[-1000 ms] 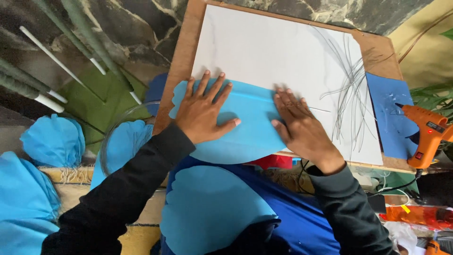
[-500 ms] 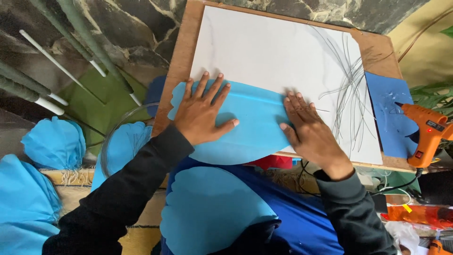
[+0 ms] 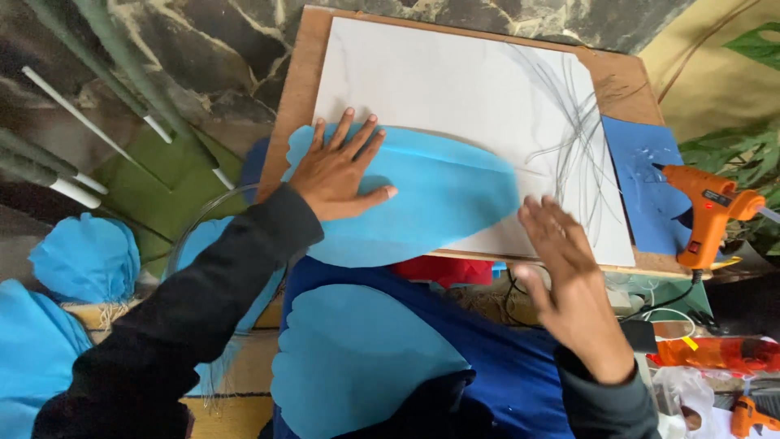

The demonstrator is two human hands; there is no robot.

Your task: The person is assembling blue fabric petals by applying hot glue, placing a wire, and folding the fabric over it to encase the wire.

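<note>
A light blue petal-shaped fabric piece [image 3: 439,199] lies across the near edge of a white sheet [image 3: 455,89] on a brown wooden board [image 3: 296,73]. My left hand [image 3: 337,171] presses flat on the fabric's left end, fingers spread. My right hand [image 3: 565,272] hovers with its fingers apart just past the fabric's right tip, near the board's front edge, holding nothing. A second light blue petal piece [image 3: 357,358] rests on darker blue cloth [image 3: 520,366] below the board.
An orange glue gun [image 3: 711,211] stands at the board's right edge beside a blue sheet [image 3: 642,179]. Thin grey wires [image 3: 581,122] lie on the white sheet. More blue petals [image 3: 85,256] and white-tipped green stems [image 3: 73,106] are at left. Another small orange tool [image 3: 747,415] sits bottom right.
My right hand slid rightward along the fabric and has come off its right tip toward the board's front edge. My left hand stayed pressed on the left end.
</note>
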